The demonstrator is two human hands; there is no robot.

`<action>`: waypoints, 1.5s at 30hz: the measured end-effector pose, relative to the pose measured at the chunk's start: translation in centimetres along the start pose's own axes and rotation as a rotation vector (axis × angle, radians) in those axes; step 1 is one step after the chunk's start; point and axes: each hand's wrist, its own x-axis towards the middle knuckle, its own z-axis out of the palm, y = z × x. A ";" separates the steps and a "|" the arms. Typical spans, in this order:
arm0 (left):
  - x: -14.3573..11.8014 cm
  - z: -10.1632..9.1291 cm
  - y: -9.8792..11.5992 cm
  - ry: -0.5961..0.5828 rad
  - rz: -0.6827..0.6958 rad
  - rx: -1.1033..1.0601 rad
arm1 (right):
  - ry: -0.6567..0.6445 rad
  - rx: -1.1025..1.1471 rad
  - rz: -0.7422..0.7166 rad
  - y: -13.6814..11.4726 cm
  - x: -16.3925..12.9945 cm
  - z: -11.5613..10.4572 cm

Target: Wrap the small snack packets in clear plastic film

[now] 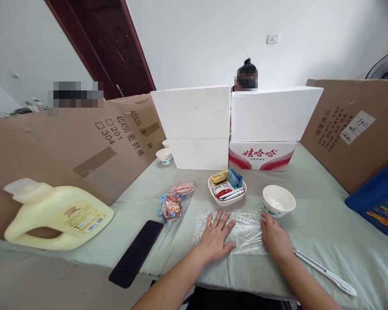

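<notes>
Plastic wrap (245,230): I see a clear, crinkled, glossy sheet lying flat at lower centre of the frame on the pale green tablecloth (326,224); its long axis runs left to right across the picture.
Left hand (216,239): palm down on the sheet's left half, fingers spread and flat, gripping nothing.
Right hand (274,237): on the sheet's right edge, fingers loosely curled; I cannot tell whether they pinch the film.
Paper bowl (278,200): round, white, just above the right hand.
Snack dish (226,188): squarish, white, holding wrapped packets, above the sheet.
Phone (136,253): dark, glossy slab, lower left.
</notes>
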 end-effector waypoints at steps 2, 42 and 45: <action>0.0 -0.1 0.1 -0.010 -0.003 -0.001 | -0.019 -0.052 0.005 0.0 0.0 -0.6; -9.8 -3.4 -3.0 0.232 0.203 -0.192 | -0.070 0.301 -0.595 3.5 -9.8 -4.3; -9.6 -3.6 -2.9 0.256 0.156 -0.241 | -0.129 0.365 -0.574 3.3 -9.6 -4.8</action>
